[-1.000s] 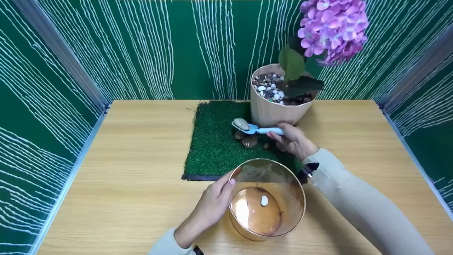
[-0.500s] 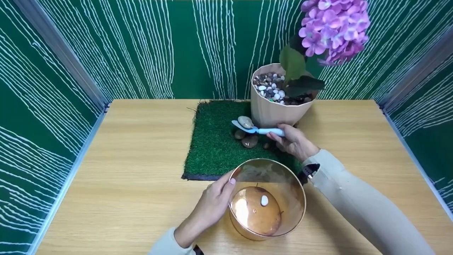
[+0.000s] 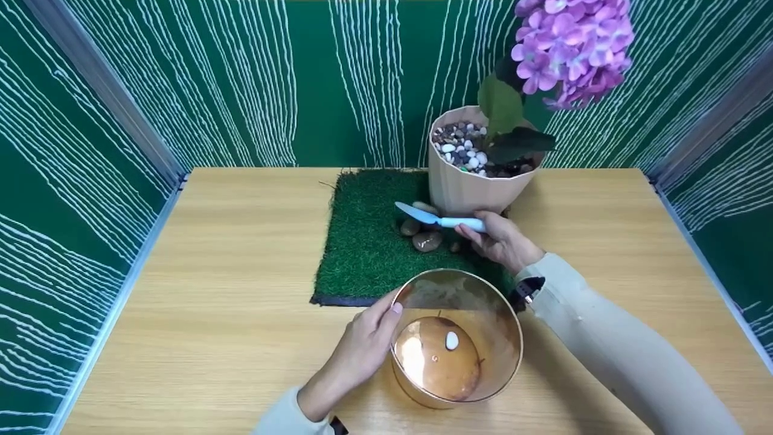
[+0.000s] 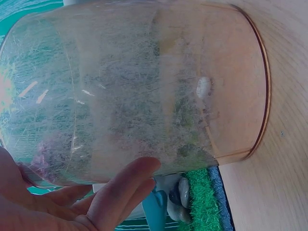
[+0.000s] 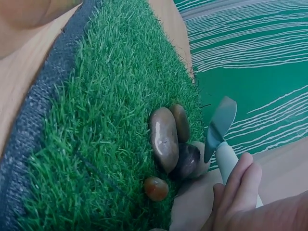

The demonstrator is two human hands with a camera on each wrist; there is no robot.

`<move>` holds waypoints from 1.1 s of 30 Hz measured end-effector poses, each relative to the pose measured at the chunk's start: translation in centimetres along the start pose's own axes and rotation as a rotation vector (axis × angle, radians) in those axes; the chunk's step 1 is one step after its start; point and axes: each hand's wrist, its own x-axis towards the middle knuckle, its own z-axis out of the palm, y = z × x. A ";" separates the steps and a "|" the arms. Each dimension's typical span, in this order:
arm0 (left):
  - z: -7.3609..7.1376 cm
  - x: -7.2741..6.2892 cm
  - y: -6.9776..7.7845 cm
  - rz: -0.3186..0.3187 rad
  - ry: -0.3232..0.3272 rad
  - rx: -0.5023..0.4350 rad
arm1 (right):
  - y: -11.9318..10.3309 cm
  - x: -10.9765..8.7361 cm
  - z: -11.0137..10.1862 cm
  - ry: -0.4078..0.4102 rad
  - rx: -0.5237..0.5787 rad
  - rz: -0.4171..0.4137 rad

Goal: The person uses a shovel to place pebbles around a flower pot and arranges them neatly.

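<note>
My right hand (image 3: 504,241) grips the handle of a small light-blue trowel (image 3: 418,212), its blade tilted and bare over the stones. Beneath the blade, several smooth brown stones (image 3: 427,241) lie on a green artificial turf mat (image 3: 362,241) by the pot; a pale stone (image 3: 426,207) shows partly behind the blade. With thumb at the rim and fingers along the outside, my left hand (image 3: 362,341) holds a clear amber tub (image 3: 504,338). One white pebble (image 3: 452,341) lies on its bottom. The left wrist view shows the tub's scratched wall (image 4: 120,96) beside my fingers.
A pale faceted flowerpot (image 3: 471,193) stands at the mat's back right corner, with pebbles inside and a purple hydrangea (image 3: 570,48) rising above. Green walls with white streaks (image 3: 241,78) enclose the wooden table (image 3: 241,254) at the back and sides.
The pale stone, earlier on the trowel blade, has slid toward the handle and off, down among the other stones. The blade has tipped in my right hand. My left hand and the tub stay put.
</note>
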 end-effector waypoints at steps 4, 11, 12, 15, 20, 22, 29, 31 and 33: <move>0.0 0.0 0.0 0.000 0.004 0.003 | -0.2 -0.3 0.1 -0.007 -0.008 -0.022; 0.2 0.1 -0.1 -0.014 -0.003 0.001 | 0.0 -2.4 -0.6 -0.056 -0.062 -0.056; 0.2 0.1 -0.1 -0.014 -0.004 -0.002 | 0.0 -3.0 -0.7 -0.063 -0.073 -0.062; 0.2 0.2 -0.1 -0.020 -0.008 -0.007 | -0.1 -4.9 -1.2 -0.088 -0.110 -0.078; 0.2 0.2 0.0 -0.021 -0.011 -0.016 | -0.8 -8.5 -2.5 -0.153 -0.142 -0.125; 0.1 0.2 0.0 -0.017 -0.011 -0.016 | -1.2 -9.9 -3.1 -0.185 -0.175 -0.160; 0.1 0.1 -0.1 -0.003 0.001 0.018 | -2.2 -13.5 -4.8 -0.325 -0.436 -0.451; 0.1 0.1 -0.1 -0.007 0.005 0.024 | -2.3 -14.5 -5.0 -0.352 -0.532 -0.517; 0.1 0.1 -0.1 -0.010 0.007 0.029 | -2.2 -15.4 -5.1 -0.399 -0.613 -0.574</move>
